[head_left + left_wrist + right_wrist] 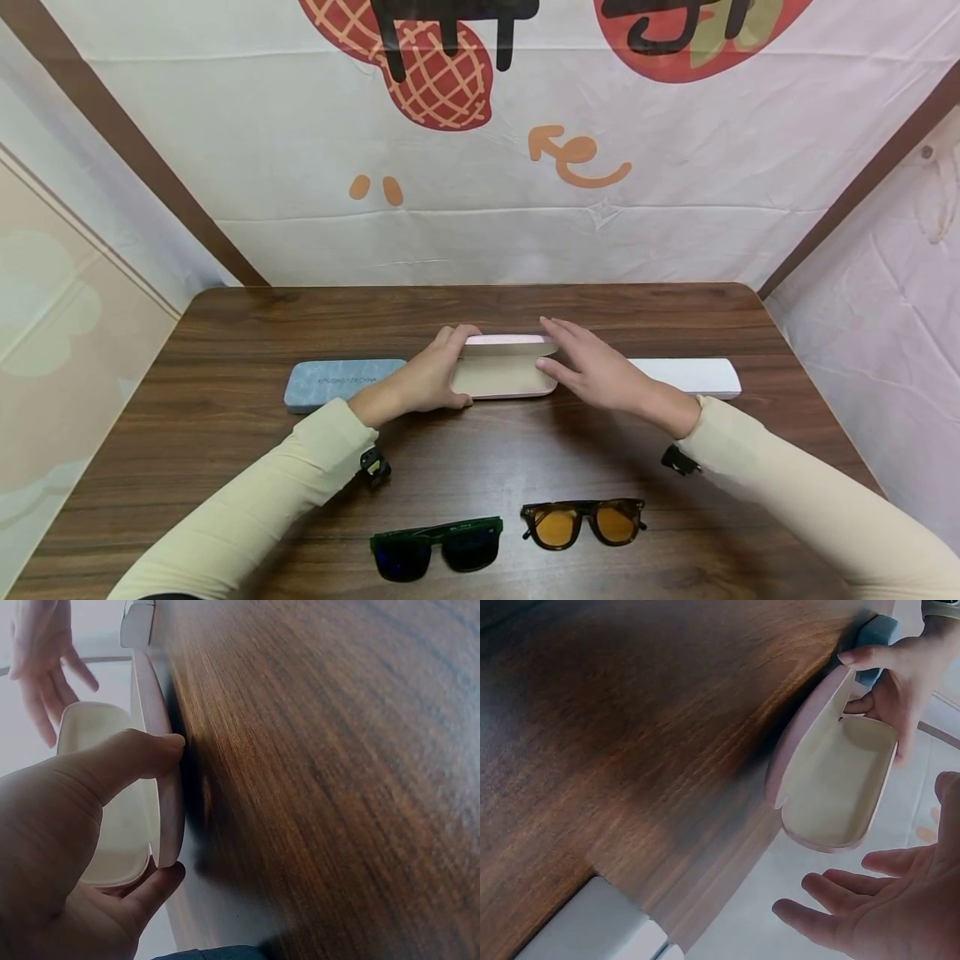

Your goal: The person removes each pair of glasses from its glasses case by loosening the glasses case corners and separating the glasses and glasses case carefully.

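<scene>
A pink glasses case (504, 377) with a cream lining stands open over the table, its lid raised at the back in the head view. My left hand (425, 371) grips its left end; in the left wrist view the thumb (154, 754) presses on the pink edge and fingers curl round the end. Off the case's right end is my right hand (600, 367), fingers spread and holding nothing; the right wrist view shows a gap between these fingers (840, 892) and the case (832, 787).
A blue glasses case (341, 383) lies left of the pink one, a white case (686, 377) to the right, partly behind the right hand. Nearer me are green-framed dark sunglasses (437, 548) and tortoiseshell glasses with orange lenses (583, 523). A printed cloth (480, 242) hangs behind the table.
</scene>
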The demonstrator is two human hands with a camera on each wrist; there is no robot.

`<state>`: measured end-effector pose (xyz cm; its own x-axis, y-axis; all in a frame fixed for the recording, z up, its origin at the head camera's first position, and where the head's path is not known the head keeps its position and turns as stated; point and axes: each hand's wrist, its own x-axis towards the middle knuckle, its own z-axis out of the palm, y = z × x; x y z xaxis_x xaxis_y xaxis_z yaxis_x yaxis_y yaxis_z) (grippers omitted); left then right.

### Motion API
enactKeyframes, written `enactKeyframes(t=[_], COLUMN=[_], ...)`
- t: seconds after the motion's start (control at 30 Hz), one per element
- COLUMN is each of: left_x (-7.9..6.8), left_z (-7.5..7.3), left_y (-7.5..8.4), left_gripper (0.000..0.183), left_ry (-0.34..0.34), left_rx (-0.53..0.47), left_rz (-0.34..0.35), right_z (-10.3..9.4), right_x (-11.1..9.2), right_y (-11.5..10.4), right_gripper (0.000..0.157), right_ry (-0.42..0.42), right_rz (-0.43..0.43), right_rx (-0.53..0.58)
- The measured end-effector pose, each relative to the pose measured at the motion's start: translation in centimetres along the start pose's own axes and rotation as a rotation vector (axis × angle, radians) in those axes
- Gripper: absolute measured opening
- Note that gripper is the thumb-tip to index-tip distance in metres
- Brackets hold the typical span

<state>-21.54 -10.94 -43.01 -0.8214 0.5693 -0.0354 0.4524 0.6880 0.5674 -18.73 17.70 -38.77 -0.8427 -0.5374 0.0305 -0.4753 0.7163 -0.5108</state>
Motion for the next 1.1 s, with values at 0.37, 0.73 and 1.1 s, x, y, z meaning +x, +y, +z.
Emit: enactKeyframes(t=[0.37,0.73,1.1], left_x=[0.1,0.0,0.0], left_z=[0.0,0.0,0.0], left_y=[0.0,0.0,0.0], left_gripper=[0.098,0.097,0.097], left_ry=[0.004,0.004,0.007], left_rx=[-0.002,0.002,0.004], left_rz=[0.0,-0.005,0.004], right_z=[0.5,1.3,1.7], right_x=[0.8,1.7,2.1], right_y=[0.6,1.4,1.6], right_gripper=[0.067,0.061,0.064], right_ry=[-0.008,0.02,-0.001], right_rz=[0.053,0.113,0.245], right_rx=[0.076,0.176,0.261])
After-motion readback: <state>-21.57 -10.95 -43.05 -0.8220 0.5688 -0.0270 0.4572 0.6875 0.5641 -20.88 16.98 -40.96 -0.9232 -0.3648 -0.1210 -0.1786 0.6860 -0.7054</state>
